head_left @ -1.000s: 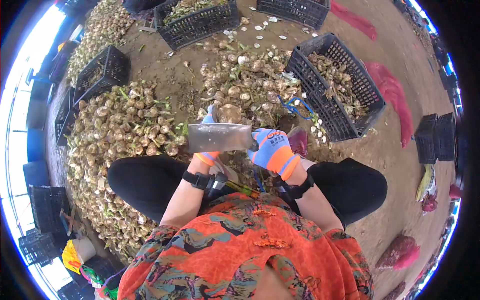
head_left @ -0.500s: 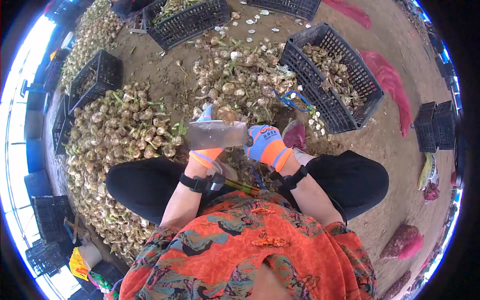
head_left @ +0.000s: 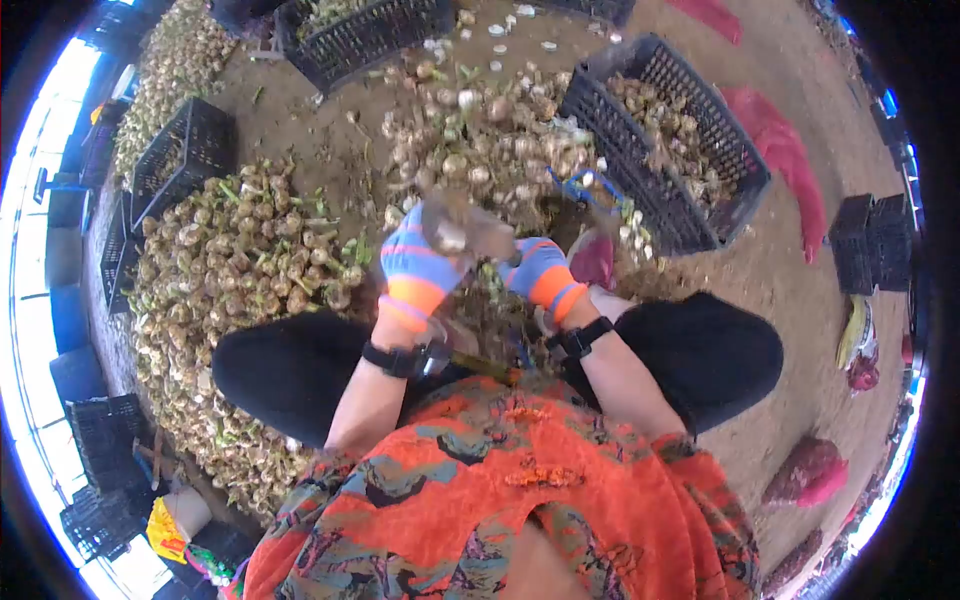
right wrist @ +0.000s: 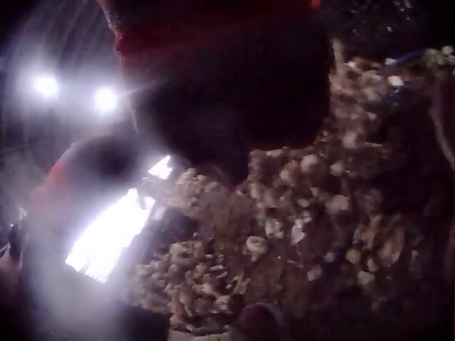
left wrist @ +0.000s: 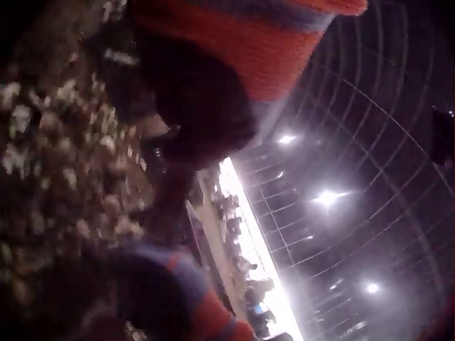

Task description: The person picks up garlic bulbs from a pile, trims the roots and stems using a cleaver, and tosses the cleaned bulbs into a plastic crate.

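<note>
In the head view, my gloved left hand is turned with its back up, fingers curled round a garlic bulb that is blurred and partly hidden. My gloved right hand grips the handle of a cleaver. Its blurred blade points left and overlaps the bulb. The right wrist view catches the blade as a bright glare, with the dark right hand above it. Dark in the left wrist view is the left hand. A heap of garlic lies just beyond both hands.
A bigger garlic pile spreads along the left. A black crate holding garlic stands front right, beside a red mesh bag. More crates stand at the back. My bent knees flank the hands.
The left hand has rolled so its back faces up, still holding the bulb. The cleaver blade, earlier lying broad across the left hand, has tilted and shifted right, close to the bulb.
</note>
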`<state>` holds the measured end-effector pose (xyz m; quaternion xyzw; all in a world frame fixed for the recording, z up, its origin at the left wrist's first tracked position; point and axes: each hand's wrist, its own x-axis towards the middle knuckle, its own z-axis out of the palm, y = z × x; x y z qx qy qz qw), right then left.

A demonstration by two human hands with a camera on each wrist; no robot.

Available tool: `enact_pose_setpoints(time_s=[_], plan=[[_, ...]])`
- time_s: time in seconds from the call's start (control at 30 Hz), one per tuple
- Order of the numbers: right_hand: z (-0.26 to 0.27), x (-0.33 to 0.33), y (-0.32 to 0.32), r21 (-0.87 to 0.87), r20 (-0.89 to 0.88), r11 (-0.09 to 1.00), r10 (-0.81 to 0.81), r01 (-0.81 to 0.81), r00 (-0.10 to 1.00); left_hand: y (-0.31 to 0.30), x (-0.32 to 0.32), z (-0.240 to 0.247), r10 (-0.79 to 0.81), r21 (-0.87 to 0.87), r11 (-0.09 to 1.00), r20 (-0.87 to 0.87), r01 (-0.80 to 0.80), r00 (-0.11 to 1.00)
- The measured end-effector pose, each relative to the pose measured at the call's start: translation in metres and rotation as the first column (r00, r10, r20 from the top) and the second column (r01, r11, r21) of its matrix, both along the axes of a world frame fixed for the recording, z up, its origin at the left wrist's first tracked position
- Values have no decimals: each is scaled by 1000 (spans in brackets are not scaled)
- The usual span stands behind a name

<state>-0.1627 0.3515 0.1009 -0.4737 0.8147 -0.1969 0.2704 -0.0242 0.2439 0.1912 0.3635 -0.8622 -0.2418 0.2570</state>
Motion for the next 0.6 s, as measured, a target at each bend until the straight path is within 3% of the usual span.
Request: enact_pose_setpoints(time_s=[0.03, 0.1, 0.13, 0.17, 0.2, 0.23, 0.27, 0.3, 0.33, 0.37, 0.4, 0.43, 0.5, 0.53, 0.57, 0.6], plan=[[-29, -25, -4, -30, -25, 1000, 3, -3, 1000, 2, -1, -3, 81, 129, 989, -31, -76, 996], [-76, -49, 8, -83, 258, 946, -284, 314, 924, -2, 0, -19, 129, 270, 962, -307, -43, 943], [-53, -34, 10, -60, 272, 950, -279, 306, 921, -5, 3, -21, 192, 482, 875, -411, 34, 891], [-27, -27, 8, -108, 592, 915, -254, 388, 765, -13, -2, -22, 276, 642, 752, -511, 148, 814], [-5, -25, -3, -138, 832, 867, -161, 479, 530, -23, 1, -29, 411, 772, 588, -540, 239, 734], [-10, -15, -6, -191, 829, 864, -112, 466, 547, -31, 8, -38, 341, 781, 385, -616, 492, 710], [-18, -2, -7, -119, 986, 826, 35, 551, 161, -31, 12, -49, 464, 747, 211, -644, 631, 608], [-25, 8, -10, -16, 948, 798, 204, 602, -245, -31, 9, -47, 586, 653, 50, -632, 756, 507], [-9, 14, -15, -16, 946, 797, 207, 604, -248, -24, 1, -43, 819, 752, 73, -420, 655, 391], [7, 18, -17, -218, 971, 860, 142, 462, 195, -24, -2, -47, 818, 754, 71, -418, 653, 395], [19, 21, -18, -328, 788, 914, 125, 238, 603, -26, -5, -50, 858, 712, 36, -382, 701, 343], [18, 24, -19, -326, 788, 915, 123, 239, 603, -26, -8, -53, 894, 663, 7, -339, 748, 292], [17, 30, -21, -339, 744, 923, 145, 182, 653, -25, -8, -60, 892, 754, 22, -312, 657, 328], [-35, 33, -21, -343, 682, 921, 108, 186, 723, -25, -8, -66, 883, 701, 50, -364, 712, 297], [-85, 29, -11, -338, 686, 923, 110, 182, 719, -24, -5, -69, 873, 645, 74, -410, 760, 263], [-133, 19, 0, -91, 833, 948, -95, 304, 545, -23, -3, -54, 893, 650, -5, -340, 760, 296]])
